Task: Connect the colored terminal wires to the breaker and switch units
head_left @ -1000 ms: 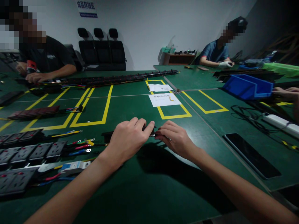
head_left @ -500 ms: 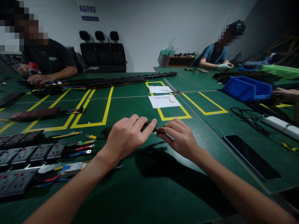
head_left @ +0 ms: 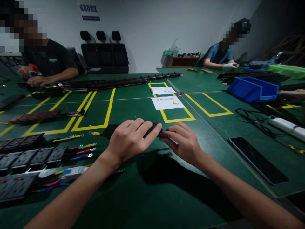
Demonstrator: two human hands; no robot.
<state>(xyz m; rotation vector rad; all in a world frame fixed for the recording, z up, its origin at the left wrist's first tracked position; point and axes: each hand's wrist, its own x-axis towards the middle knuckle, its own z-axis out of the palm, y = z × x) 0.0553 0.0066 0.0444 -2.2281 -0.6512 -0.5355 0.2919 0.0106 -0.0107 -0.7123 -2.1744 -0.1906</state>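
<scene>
A black strip-like part [head_left: 109, 130] lies under and between my hands, a yellow wire with a ring terminal [head_left: 95, 133] coming from its left end. My left hand [head_left: 132, 136] is closed over the part from above, its index finger along the right portion. At the right end my right hand [head_left: 182, 140] pinches with thumb and fingertips; what sits between these fingertips is too small to tell. To the left, black socket modules [head_left: 38, 157] lie in rows, their coloured wires ending in ring terminals [head_left: 90, 155].
Two paper sheets [head_left: 166, 103] lie ahead on the green table [head_left: 133, 108]. A phone [head_left: 257, 160], black cable, white power strip [head_left: 288, 127] and blue bin [head_left: 254, 89] are at right. Long black strips [head_left: 133, 79] cross the far side. Other people sit at left and right.
The black part has shifted or tilted so that more of it shows beside and between my fingers. My left hand has moved slightly left and my right hand slightly down.
</scene>
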